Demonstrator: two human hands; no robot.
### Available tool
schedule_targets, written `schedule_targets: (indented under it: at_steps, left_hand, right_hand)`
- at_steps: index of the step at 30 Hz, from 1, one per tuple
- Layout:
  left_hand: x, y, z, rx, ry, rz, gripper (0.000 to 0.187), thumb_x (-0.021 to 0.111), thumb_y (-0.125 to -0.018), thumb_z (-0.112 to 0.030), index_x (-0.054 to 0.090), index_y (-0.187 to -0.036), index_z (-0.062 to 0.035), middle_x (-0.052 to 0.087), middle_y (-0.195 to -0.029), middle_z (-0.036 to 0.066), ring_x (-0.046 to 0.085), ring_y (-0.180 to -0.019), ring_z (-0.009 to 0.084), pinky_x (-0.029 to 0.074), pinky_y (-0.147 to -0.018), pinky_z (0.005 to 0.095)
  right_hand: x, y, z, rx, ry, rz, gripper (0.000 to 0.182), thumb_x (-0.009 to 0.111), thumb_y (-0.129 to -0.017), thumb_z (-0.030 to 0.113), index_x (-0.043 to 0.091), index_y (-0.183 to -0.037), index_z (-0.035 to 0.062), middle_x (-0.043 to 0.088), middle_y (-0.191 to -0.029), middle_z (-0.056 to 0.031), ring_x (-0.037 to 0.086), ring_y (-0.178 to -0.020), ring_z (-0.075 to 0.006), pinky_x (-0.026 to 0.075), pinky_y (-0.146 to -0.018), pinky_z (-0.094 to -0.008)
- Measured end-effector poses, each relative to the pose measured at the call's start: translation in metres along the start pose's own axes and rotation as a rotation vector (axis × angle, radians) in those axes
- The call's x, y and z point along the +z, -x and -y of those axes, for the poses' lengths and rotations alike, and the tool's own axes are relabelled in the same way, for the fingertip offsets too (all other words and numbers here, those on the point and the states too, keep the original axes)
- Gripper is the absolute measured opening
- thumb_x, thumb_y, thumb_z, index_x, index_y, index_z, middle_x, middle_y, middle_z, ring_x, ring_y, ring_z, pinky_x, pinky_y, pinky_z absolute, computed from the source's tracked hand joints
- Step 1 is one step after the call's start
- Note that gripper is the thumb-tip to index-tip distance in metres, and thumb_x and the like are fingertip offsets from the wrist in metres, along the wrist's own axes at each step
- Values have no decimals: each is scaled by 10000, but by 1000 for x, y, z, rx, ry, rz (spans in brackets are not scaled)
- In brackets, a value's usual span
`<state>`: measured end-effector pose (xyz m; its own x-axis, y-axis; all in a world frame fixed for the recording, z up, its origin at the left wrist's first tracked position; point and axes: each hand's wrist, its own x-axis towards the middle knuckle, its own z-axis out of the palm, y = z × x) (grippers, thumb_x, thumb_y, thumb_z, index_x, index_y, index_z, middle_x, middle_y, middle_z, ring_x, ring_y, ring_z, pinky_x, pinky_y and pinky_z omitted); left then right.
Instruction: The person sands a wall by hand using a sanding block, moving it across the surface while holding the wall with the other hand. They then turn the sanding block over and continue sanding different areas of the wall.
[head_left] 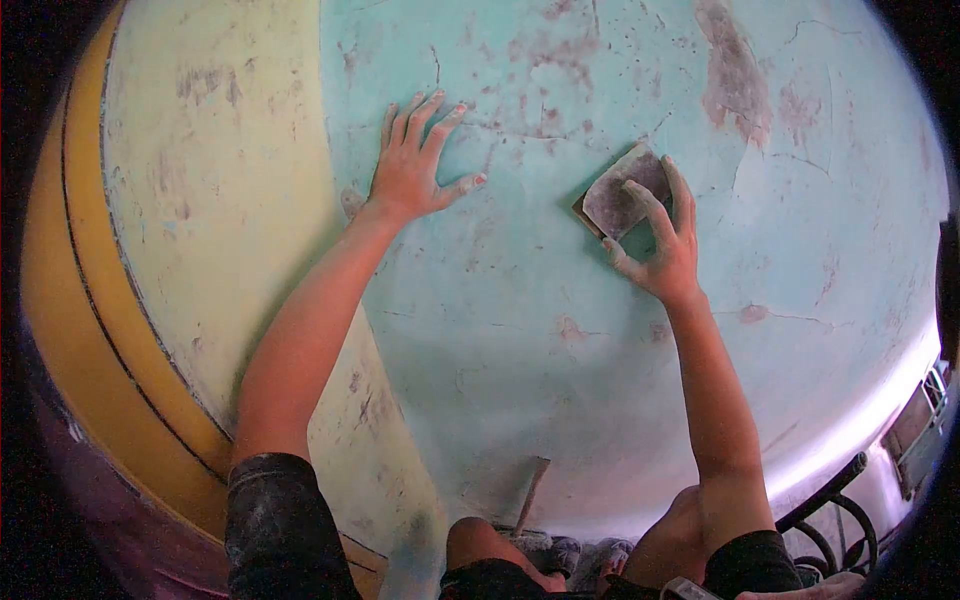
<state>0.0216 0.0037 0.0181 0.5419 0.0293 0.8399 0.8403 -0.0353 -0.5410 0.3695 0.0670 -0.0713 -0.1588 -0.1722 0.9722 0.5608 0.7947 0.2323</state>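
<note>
My left hand [408, 165] lies with fingers spread against the pale green wall [480, 270], near its border with a cream-coloured band. Over to the right, my right hand [660, 235] grips a dusty grey sanding block [618, 195] by its edges. The block looks like a worn abrasive sheet over a thin brown backing, tilted on the wall. Pale dust coats the fingers of both hands. Around them the wall shows cracks, scuffs and a large bare grey patch [735, 75] at the upper right.
A yellow-orange frame [150, 370] borders the wall at the left. Below, a thin stick [532, 495] leans near the wall's foot, close to my shoes [562, 555]. Black curved tubing [830, 500] stands at the lower right.
</note>
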Motion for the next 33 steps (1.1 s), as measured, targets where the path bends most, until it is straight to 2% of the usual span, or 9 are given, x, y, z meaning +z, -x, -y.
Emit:
schedule_targets:
  at_steps: [11, 33]
  left_hand:
    - [1, 0, 1, 4, 6, -12, 874, 685, -806, -642, 407, -1476, -154, 373, -1500, 164, 336, -1405, 404, 218, -1165, 629]
    - [1, 0, 1, 8, -4, -11, 892, 660, -810, -676, 405, -1483, -149, 380, -1498, 162, 349, -1398, 400, 220, -1159, 630]
  right_hand:
    - [0, 0, 1, 2, -5, 1, 737, 855, -663, 272, 590, -1349, 216, 339, -1553, -215, 404, -1372, -440, 412, -1098, -519]
    - [-1, 0, 1, 7, 3, 8, 762, 861, -639, 257, 586, -1347, 208, 353, -1541, -227, 409, -1368, -448, 414, -1094, -521]
